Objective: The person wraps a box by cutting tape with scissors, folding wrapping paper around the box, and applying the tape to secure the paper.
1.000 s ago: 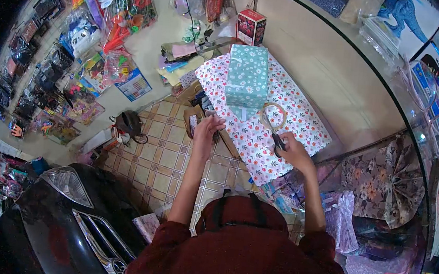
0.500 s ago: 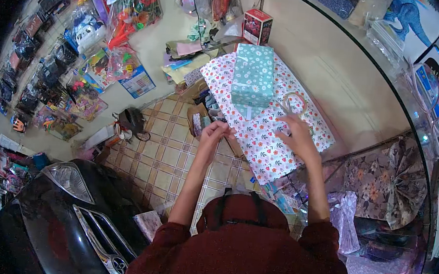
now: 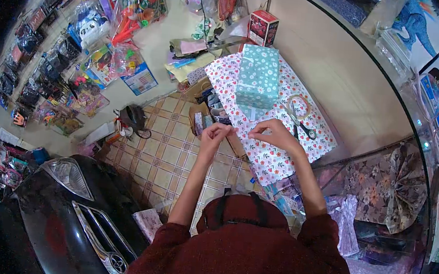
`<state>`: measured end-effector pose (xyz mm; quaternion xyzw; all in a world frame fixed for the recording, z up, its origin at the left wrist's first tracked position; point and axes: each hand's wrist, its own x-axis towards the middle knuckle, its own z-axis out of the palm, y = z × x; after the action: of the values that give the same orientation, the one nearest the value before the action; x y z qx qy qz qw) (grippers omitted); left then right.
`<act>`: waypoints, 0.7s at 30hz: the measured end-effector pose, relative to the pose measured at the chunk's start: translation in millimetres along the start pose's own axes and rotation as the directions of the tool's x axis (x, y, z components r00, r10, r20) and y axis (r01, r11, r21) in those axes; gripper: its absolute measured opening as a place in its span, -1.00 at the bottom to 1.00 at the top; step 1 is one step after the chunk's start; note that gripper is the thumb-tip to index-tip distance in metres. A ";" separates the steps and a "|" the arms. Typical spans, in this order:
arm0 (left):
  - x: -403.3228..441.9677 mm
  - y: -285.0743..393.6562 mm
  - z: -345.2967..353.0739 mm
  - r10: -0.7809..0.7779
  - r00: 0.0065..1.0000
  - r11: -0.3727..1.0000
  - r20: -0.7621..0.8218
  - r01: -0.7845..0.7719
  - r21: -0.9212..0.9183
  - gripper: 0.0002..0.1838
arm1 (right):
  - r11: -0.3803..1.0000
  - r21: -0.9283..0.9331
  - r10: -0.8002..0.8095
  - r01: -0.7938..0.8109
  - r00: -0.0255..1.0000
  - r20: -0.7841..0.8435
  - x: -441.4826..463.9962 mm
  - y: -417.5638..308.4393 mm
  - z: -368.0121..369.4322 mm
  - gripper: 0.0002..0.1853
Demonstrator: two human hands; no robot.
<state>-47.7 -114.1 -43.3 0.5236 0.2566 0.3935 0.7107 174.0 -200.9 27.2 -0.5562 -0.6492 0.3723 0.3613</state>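
Note:
A green box with white daisies (image 3: 258, 77) rests on white floral paper (image 3: 275, 160). Folded green paper with a clear strip shows at its near end. Black-handled scissors (image 3: 305, 130) lie on the floral paper, beside a roll of tape (image 3: 299, 107). My left hand (image 3: 216, 135) is pinched near the paper's left edge; whatever is between its fingertips is too small to make out. My right hand (image 3: 273, 135) is over the paper, thumb and forefinger close together, facing the left hand. Anything between them cannot be made out.
A red box (image 3: 263, 28) stands behind the green one. Below the left edge is an open carton (image 3: 198, 119) on the tiled floor (image 3: 169, 148). A black ride-on car (image 3: 61, 217) fills the lower left. Packaged toys hang on the left wall, and purple wrapping lies at right.
My right hand has let go of the scissors, which now lie on the paper, and has moved left toward my left hand. My left hand's fingers have closed into a pinch.

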 end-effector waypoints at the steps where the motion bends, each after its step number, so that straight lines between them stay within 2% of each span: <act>1: 1.4 -1.4 1.4 0.073 0.996 0.996 -0.041 -0.071 0.053 -0.86 | 0.998 -0.035 -0.058 0.056 0.997 -0.047 0.9 0.4 2.4 -0.84; 2: 3.0 -2.4 2.4 0.148 0.986 0.984 -0.078 -0.139 0.110 -0.85 | 0.986 -0.149 -0.085 0.069 0.991 -0.104 2.6 2.7 5.2 -0.84; 3: 4.7 -2.2 0.3 0.231 0.970 0.941 -0.077 -0.202 0.273 -0.85 | 0.962 -0.261 -0.119 0.075 0.981 -0.157 5.2 7.5 9.3 -0.85; 4: 6.8 -0.8 -3.6 0.311 0.948 0.866 -0.061 -0.257 0.428 -0.84 | 0.926 -0.371 -0.158 0.072 0.966 -0.205 7.6 13.9 14.3 -0.85; 5: 8.7 -0.2 -6.1 0.386 0.922 0.764 -0.030 -0.302 0.570 -0.83 | 0.920 -0.385 -0.177 0.080 0.958 -0.224 8.9 23.5 21.5 -0.86; 8: 13.0 -6.5 -11.4 0.527 0.850 0.584 0.011 -0.371 0.722 -0.79 | 0.833 -0.551 -0.260 0.051 0.915 -0.308 6.3 20.4 41.8 -0.87; 9: 12.0 -6.3 -12.1 0.529 0.848 0.629 -0.022 -0.375 0.681 -0.77 | 0.861 -0.508 -0.195 0.003 0.926 -0.324 7.7 15.7 44.2 -0.87; 11: 10.1 -7.3 -11.8 0.524 0.847 0.714 -0.085 -0.383 0.586 -0.73 | 0.830 -0.554 -0.292 0.062 0.895 -0.338 9.6 5.9 42.7 -0.89; 14: 24.5 -21.9 -24.1 0.410 0.794 0.906 -0.449 -0.297 0.302 -0.65 | 0.832 -0.539 -0.355 0.129 0.871 -0.339 6.0 -4.5 33.0 -0.91; 15: 30.5 -34.2 -40.6 0.322 0.849 0.920 -0.419 -0.177 0.349 -0.61 | 0.841 -0.520 -0.364 0.151 0.869 -0.335 5.7 -5.0 30.6 -0.89; 18: 49.4 -40.4 -41.9 0.084 0.984 0.962 -0.158 -0.039 0.272 -0.64 | 0.822 -0.507 -0.434 0.258 0.861 -0.265 7.3 -3.5 31.7 -0.63; 21: 62.7 -44.6 -21.9 -0.089 0.996 0.988 0.002 0.088 0.124 -0.66 | 0.762 -0.584 -0.460 0.279 0.868 -0.186 17.4 21.6 39.1 -0.36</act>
<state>-16.7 -56.6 -89.5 0.5565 0.3009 0.3430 0.6944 147.1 -184.6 -9.0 -0.5463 -0.7577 -0.0001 0.3569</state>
